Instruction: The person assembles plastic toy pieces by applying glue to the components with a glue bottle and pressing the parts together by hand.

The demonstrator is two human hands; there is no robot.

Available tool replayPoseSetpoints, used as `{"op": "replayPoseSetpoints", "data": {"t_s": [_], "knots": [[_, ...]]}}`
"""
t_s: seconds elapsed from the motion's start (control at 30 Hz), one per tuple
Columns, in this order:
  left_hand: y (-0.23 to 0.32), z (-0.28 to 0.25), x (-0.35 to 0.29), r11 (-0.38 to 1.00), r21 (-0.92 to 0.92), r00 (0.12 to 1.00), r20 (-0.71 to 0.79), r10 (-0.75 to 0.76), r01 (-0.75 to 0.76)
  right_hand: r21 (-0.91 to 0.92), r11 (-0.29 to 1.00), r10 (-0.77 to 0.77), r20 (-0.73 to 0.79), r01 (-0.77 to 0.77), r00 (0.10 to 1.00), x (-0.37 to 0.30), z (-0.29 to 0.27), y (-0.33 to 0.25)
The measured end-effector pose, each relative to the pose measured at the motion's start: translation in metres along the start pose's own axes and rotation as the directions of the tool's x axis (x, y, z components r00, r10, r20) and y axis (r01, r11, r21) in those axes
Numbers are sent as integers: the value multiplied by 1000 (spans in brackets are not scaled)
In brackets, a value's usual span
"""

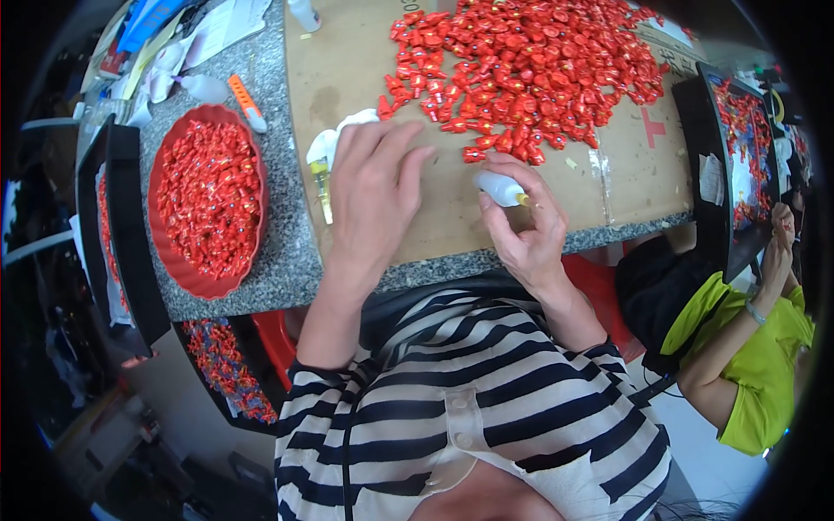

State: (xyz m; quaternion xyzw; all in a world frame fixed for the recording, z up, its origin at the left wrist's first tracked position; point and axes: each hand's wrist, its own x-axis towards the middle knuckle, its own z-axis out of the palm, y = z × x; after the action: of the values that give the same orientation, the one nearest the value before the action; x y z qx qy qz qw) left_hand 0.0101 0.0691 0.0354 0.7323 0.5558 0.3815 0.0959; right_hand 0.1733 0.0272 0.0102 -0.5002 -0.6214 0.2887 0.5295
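My right hand (534, 227) grips a small white squeeze bottle (499, 187) between thumb and fingers, its yellow tip pointing right and toward me. Fingers stretched out, my left hand (375, 187) is over the cardboard sheet (452, 221) and looks empty, though its palm side is hidden. Beside its fingers lie a crumpled white tissue (323, 146) and a small tool with a clear yellow handle (323, 187). Just beyond both hands spreads a large pile of small red plastic pieces (539, 78).
A scalloped red bowl (156, 187) of similar pieces stands left, with an orange cutter (248, 104) behind it. Black trays (122, 230) flank the table, one on the right (708, 148). Another white bottle (304, 15) stands far back. A person in a yellow-green shirt (756, 365) works at right.
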Motion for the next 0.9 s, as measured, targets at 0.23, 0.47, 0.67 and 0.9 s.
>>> {"op": "replayPoseSetpoints", "data": {"t_s": [0.23, 0.47, 0.67, 0.9], "knots": [[-5, 36, 23, 1000, -17, 985, 170, -16, 20, -50, 998, -44, -19, 43, 999, -6, -14, 12], [20, 7, -18, 588, -608, 846, 393, -360, 533, 163, 975, 162, -68, -150, 984, -16, -17, 13], [30, 9, -59, 99, -762, 742, 581, -334, 640, 435, 810, 331, 214, -393, 919, -14, -9, -9], [26, 16, -76, 536, -726, 900, 305, -310, 431, 203, 892, 358, 225, -403, 906, -24, -3, -18]]}}
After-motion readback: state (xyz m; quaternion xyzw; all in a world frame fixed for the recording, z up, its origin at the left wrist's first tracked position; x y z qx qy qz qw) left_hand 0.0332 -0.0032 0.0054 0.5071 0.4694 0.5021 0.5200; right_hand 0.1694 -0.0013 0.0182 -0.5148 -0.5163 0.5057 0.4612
